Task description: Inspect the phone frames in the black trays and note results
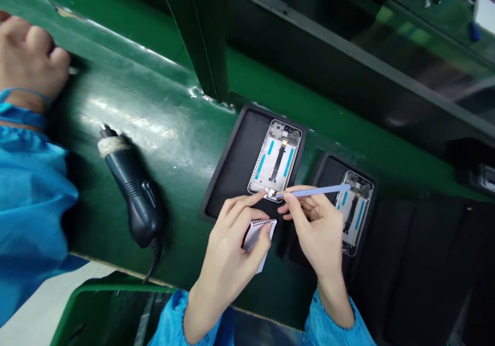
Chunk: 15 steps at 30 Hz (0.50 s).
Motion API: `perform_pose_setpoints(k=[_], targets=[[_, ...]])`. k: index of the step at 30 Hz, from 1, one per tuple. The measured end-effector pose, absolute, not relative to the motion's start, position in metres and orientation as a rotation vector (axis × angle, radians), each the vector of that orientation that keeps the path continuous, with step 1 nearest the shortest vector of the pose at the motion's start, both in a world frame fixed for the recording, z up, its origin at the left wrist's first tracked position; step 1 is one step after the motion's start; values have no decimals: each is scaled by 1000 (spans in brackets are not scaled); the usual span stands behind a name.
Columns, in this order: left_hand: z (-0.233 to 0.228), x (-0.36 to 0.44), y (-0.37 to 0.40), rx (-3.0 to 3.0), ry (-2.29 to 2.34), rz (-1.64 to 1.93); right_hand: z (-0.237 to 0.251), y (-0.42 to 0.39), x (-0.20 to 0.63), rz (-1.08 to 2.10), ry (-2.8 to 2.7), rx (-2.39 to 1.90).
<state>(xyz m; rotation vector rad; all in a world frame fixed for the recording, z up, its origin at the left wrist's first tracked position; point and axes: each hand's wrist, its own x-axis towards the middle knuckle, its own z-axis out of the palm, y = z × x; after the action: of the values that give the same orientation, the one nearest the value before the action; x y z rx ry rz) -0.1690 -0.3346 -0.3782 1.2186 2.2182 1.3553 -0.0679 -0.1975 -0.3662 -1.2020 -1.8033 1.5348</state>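
Note:
An opened phone (275, 158) with blue adhesive strips and a black ribbon cable lies in a black tray (232, 173). My left hand (235, 248) grips a small white sheet (255, 235) with a row of black dots along its edge. Its index fingertip reaches the phone's lower end. My right hand (315, 222) is closed on slim lavender tweezers (320, 190), their tip at that same lower end beside the left fingertip. What the tip touches is too small to make out. A second opened phone (353, 212) sits in another black tray (328, 168), partly behind my right hand.
A dark corded power tool (133, 196) lies on the green bench (185, 181) to the left. Beyond it is another person's hand (33, 57) in a blue sleeve. A green post (201, 42) rises behind the trays. Below the bench edge stands a green bin (77, 297).

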Motion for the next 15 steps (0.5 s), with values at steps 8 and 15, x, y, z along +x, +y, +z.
perform_pose_setpoints(k=[8, 15], targets=[[-381, -168, -334, 1201, 2211, 1380, -369, -201, -66, 1479, -1809, -1198], [-368, -180, -347, 1045, 2236, 1455, -365, -210, -60, 1311, -1776, -1143]])
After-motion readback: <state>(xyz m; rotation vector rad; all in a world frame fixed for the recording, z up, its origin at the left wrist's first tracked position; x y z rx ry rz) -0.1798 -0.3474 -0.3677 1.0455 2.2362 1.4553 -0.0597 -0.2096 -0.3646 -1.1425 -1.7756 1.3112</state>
